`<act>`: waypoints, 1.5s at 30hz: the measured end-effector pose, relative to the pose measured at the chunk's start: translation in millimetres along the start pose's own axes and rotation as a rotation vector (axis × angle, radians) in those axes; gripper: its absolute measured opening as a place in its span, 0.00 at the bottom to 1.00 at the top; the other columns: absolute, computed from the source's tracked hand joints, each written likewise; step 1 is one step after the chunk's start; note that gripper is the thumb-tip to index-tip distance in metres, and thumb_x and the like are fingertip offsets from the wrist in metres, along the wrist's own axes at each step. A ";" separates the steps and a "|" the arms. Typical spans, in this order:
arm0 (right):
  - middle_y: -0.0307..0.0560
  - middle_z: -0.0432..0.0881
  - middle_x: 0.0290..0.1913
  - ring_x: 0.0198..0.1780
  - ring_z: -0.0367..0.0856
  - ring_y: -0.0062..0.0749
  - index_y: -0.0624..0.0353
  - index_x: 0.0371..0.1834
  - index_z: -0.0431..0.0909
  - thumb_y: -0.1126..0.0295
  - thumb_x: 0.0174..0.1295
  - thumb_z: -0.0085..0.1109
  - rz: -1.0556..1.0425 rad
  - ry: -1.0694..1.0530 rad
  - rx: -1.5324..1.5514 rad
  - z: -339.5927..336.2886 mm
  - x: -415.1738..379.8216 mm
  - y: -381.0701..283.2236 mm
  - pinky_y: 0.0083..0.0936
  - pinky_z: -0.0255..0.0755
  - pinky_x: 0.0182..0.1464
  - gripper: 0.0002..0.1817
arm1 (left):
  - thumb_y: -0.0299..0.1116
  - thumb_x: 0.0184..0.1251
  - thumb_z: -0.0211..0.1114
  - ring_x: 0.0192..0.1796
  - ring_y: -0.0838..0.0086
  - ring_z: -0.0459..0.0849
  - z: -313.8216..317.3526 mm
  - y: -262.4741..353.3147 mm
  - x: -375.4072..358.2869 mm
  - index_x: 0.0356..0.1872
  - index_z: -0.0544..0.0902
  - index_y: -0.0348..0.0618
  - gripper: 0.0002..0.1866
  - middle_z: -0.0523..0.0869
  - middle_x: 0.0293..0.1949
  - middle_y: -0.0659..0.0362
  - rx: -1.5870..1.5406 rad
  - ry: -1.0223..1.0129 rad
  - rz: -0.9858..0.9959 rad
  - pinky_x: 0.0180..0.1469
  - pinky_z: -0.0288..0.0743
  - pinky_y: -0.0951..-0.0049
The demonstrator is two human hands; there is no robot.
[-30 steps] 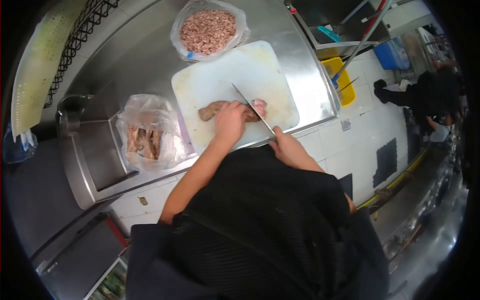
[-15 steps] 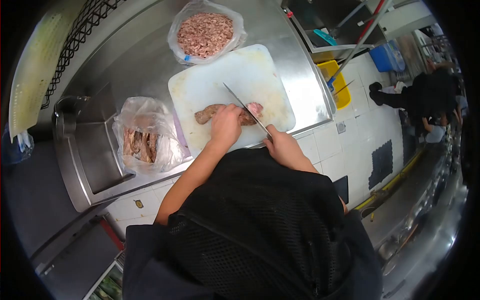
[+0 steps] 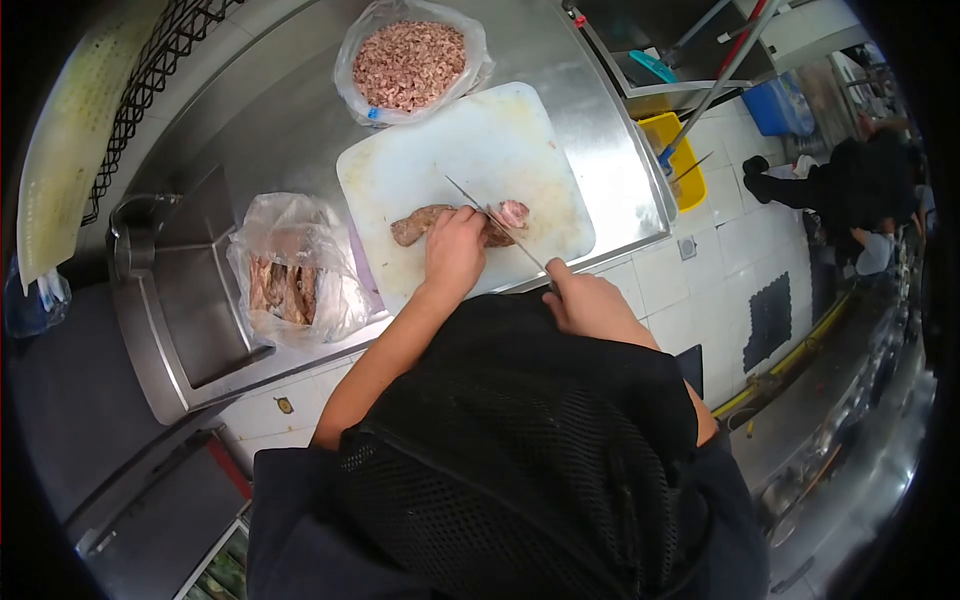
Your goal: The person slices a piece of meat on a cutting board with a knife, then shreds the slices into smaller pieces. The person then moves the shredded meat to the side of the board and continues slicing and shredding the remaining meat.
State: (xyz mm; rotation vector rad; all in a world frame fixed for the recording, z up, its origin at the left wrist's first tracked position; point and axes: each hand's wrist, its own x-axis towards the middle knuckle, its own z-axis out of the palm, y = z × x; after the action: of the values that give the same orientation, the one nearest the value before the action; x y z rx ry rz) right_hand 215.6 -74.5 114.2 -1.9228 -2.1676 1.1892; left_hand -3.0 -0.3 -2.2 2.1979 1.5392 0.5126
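Brown, long meat point(image 3: 415, 227) lies on the white plastic board point(image 3: 450, 130), held by the curled left hand point(image 3: 456, 250) (likely so it won't slip); the right hand point(image 3: 585, 300) is closed around a thin steel knife point(image 3: 517, 242).

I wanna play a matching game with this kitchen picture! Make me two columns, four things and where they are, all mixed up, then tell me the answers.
Things
1. knife
2. chopped meat
3. meat strips
4. cutting board

Places
A. in the bag next to the sink
B. flat on the metal counter
C. in the right hand
D. in the bag farther from the sink

Pairs: 1-C, 2-D, 3-A, 4-B
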 end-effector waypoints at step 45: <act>0.69 0.87 0.35 0.42 0.86 0.72 0.64 0.51 0.70 0.69 0.72 0.65 -0.040 0.000 -0.028 -8.1 14.9 -11.0 0.60 0.77 0.46 0.15 | 0.24 0.64 0.70 0.54 0.52 0.82 2.0 -6.3 -1.2 0.42 0.88 0.42 0.07 0.86 0.46 0.55 -0.061 0.030 0.021 0.58 0.75 0.52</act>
State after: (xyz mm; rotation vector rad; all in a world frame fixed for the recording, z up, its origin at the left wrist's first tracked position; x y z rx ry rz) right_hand 206.5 -57.0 118.9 -1.8798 -2.2232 1.1587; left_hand -7.4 0.3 -7.2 2.1712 1.4974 0.5943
